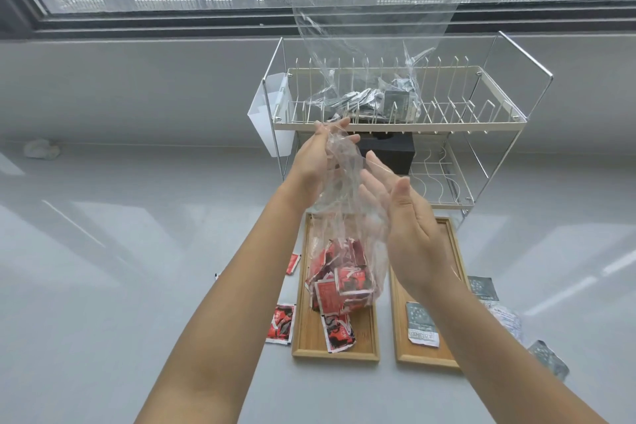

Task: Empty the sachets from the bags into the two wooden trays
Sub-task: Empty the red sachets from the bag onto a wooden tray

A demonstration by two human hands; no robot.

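Presently, a clear bag (344,182) of red sachets (340,280) is held up between both hands above the left tray (303,327). The left hand (318,162) and right hand (406,217) are pressed against the bag's upper part with fingers straight. One red sachet lies in the left tray; a grey sachet (422,323) lies in the right tray (401,330). A second bag (375,45) with grey sachets is seen on the rack (481,113) behind.

rack (395,120) blocks behind trays | loose sachets (281,323) flank both | counter (103,234) left open
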